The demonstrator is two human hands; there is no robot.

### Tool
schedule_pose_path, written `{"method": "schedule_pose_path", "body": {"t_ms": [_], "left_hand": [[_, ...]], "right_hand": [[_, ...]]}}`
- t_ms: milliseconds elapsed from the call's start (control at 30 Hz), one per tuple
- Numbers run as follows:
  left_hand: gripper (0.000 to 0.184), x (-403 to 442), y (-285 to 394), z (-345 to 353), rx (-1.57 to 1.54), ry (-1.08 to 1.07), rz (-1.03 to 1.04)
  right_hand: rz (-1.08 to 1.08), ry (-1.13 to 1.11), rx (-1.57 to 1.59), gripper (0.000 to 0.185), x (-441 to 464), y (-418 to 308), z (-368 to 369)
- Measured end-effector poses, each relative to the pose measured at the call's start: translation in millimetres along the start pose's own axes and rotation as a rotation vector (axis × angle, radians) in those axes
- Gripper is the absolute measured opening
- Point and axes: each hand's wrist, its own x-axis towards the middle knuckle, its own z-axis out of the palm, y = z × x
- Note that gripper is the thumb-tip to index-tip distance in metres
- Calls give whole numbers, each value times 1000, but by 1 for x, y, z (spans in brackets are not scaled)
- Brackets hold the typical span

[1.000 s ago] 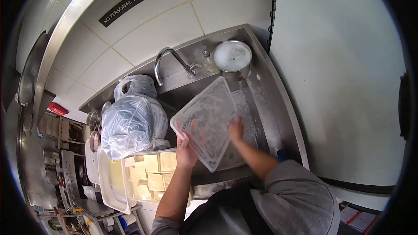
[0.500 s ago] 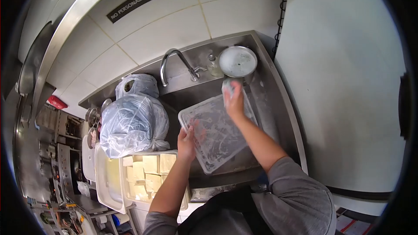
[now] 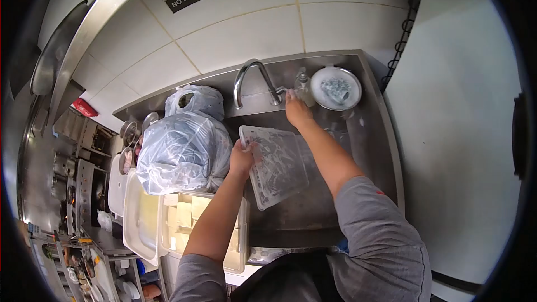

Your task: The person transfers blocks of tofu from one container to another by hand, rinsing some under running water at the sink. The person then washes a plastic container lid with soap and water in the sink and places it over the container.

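Note:
My left hand (image 3: 241,158) grips the left edge of a clear plastic lid (image 3: 278,165), streaked with white suds and tilted over the sink (image 3: 313,212). My right hand (image 3: 298,109) is at the small lever (image 3: 281,90) of the curved chrome tap (image 3: 251,72), its fingers closed about it. Beside that hand stands a clear pump bottle (image 3: 302,81). A round metal bowl (image 3: 355,100) of soapy water sits in the back right corner, with a soapy scrubber (image 3: 337,90) lying in it. No water is seen running from the spout.
Bulging white plastic bags (image 3: 182,151) stand at the sink's left. In front of them is a plastic tub (image 3: 241,240) of pale blocks, next to another whitish container (image 3: 140,218). A tall pale panel (image 3: 453,134) borders the right side. Shelves and a stove (image 3: 84,196) lie far left.
My right hand has left the scrubber in the bowl and moved left to the tap lever. The lid is now tilted more steeply in my left hand. The view has shifted.

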Motion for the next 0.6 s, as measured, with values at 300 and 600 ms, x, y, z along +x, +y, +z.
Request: {"method": "schedule_pose_path", "body": {"t_ms": [300,600], "left_hand": [[22,23,-2,-9,-49,-46,-68],[22,38,-11,-11,-78,8,-23]], "right_hand": [[168,-257,-357,46,-14,-31,-7],[-81,-66,773,30,-51,-152,-12]]}}
